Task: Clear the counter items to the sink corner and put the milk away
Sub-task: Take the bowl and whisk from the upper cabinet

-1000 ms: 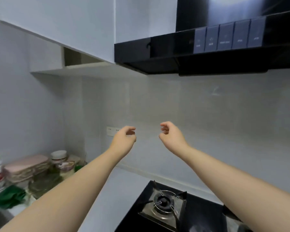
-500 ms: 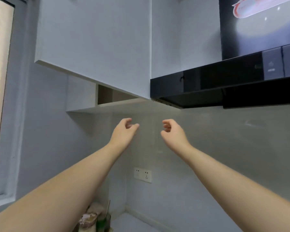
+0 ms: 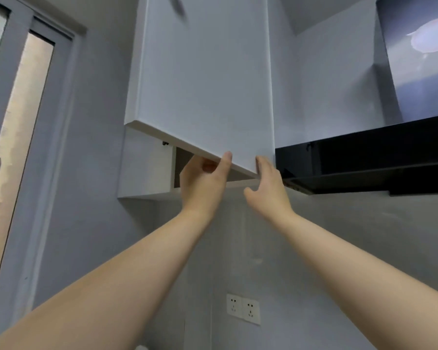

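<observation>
A white wall cabinet door [image 3: 202, 79] hangs above me, its bottom edge swung slightly out from the cabinet body. My left hand [image 3: 202, 180] grips that bottom edge, thumb on the front face and fingers curled behind it. My right hand [image 3: 266, 188] rests beside it at the door's lower right corner, fingers apart and fingertips touching the front face. A dark gap into the cabinet [image 3: 183, 160] shows behind the door. No milk and no counter items are in view.
A black range hood [image 3: 364, 157] juts out right of the cabinet at hand height. A window frame [image 3: 28, 147] fills the left. A double wall socket [image 3: 243, 309] sits on the grey backsplash below my arms.
The view has tilted further up, off the counter and stove. Both hands rose to the cabinet door's bottom edge; the left took hold of it and the door stands slightly out.
</observation>
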